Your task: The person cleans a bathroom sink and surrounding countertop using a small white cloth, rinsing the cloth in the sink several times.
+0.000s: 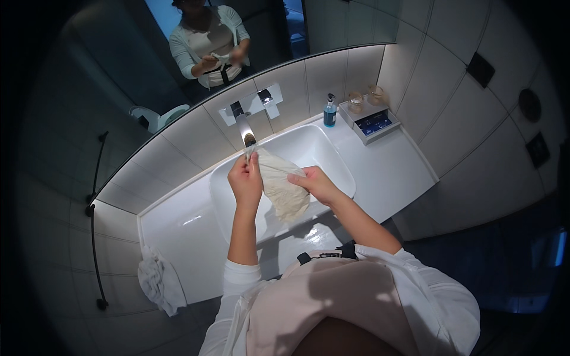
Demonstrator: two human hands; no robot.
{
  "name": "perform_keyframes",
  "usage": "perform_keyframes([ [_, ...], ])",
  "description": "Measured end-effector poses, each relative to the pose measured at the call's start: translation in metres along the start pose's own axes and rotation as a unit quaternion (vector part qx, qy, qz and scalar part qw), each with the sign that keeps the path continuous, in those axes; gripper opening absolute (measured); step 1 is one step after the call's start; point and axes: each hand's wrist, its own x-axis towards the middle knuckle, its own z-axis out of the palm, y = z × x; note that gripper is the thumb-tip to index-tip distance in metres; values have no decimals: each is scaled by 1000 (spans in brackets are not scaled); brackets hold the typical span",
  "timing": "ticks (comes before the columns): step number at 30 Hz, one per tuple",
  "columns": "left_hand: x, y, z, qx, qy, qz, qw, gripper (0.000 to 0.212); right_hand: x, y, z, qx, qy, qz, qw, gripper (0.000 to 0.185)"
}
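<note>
A cream cloth [281, 187] is stretched between my two hands above a white washbasin [345, 171]. My left hand [247, 175] pinches its upper left end, thumb pointing up, just below the spout of a wall-mounted chrome faucet [245, 127]. Farther right, my right hand [316, 183] grips the cloth's side edge, with the thumb lying on top. The lower part of the cloth hangs loose and wrinkled over the basin's near rim. Part of the basin's bowl is hidden behind the cloth and my hands.
At the back right stand a blue soap pump bottle [329, 113] and a small drawer box [376, 127] with glass cups [356, 102] on top. A white towel [160, 280] drapes over the counter's [187, 249] left end. A mirror [120, 53] spans the back wall.
</note>
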Motion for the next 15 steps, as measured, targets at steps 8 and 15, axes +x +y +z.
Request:
perform_keyframes([
  [8, -47, -67, -26, 157, 73, -10, 985, 51, 16, 40, -21, -172, 90, 122, 973, 30],
  [15, -106, -62, -54, -124, -334, -177, 918, 52, 14, 51, 28, -177, -183, 193, 948, 24],
])
